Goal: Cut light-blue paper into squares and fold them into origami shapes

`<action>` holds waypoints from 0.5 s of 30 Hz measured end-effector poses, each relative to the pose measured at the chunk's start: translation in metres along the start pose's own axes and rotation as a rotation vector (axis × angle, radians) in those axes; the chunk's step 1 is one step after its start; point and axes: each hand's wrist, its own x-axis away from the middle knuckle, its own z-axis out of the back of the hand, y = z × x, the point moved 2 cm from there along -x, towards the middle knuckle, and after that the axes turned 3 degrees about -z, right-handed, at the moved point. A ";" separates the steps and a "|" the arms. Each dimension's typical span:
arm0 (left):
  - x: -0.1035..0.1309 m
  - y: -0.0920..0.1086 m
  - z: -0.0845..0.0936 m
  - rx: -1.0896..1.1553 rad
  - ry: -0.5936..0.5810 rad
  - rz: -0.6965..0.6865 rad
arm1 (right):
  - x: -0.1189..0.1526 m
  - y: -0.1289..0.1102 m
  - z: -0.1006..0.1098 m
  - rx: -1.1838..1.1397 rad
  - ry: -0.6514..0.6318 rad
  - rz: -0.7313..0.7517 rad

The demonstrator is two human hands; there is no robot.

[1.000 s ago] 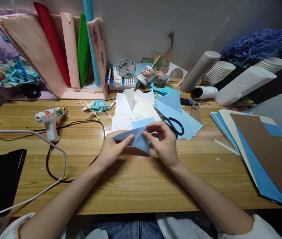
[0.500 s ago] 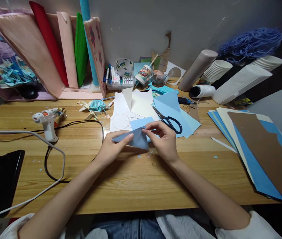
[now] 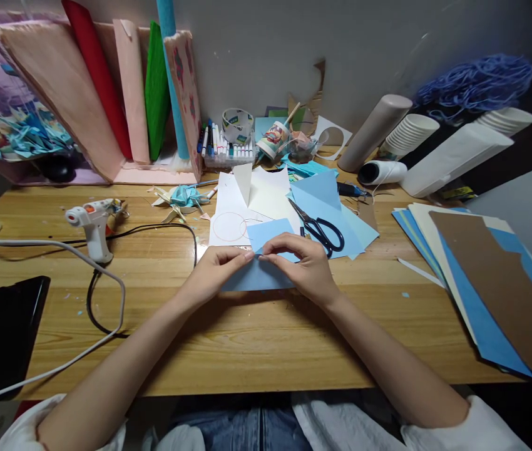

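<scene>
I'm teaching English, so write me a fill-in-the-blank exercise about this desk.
The left hand and right hand hold one ____ paper sheet.
The white plastic glue gun is on the picture's ____ side.
The tall pink roll stands ____ the tall red roll and tall green roll.
Missing words: blue; left; between.

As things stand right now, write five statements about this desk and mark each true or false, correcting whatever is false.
1. The left hand and right hand both hold a blue sheet. True.
2. The scissors are in the right hand. False: the scissors lie on blue paper beyond it.
3. The brown sheet tops the stack at the right. True.
4. The glue gun is right of the hands. False: the glue gun is to their left.
5. The red roll leans left of the green roll. True.
</scene>
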 end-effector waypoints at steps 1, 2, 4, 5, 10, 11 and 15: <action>0.000 -0.001 0.000 0.026 0.003 0.018 | 0.000 0.000 0.000 -0.018 0.000 -0.029; 0.000 -0.001 0.001 0.056 0.002 0.039 | -0.001 0.001 -0.001 -0.034 -0.005 -0.052; 0.000 -0.002 0.000 0.129 -0.012 0.091 | -0.002 0.001 -0.001 -0.054 -0.031 -0.075; 0.001 -0.003 0.000 0.168 -0.019 0.122 | -0.002 0.002 -0.001 -0.057 -0.046 -0.079; 0.003 -0.003 -0.002 0.235 -0.016 0.200 | -0.002 0.004 -0.004 -0.083 -0.120 -0.095; 0.003 -0.002 -0.001 0.208 -0.008 0.194 | -0.002 0.005 -0.004 -0.096 -0.131 -0.107; 0.001 -0.003 0.000 0.056 0.026 0.119 | -0.001 0.007 -0.006 -0.114 -0.166 -0.178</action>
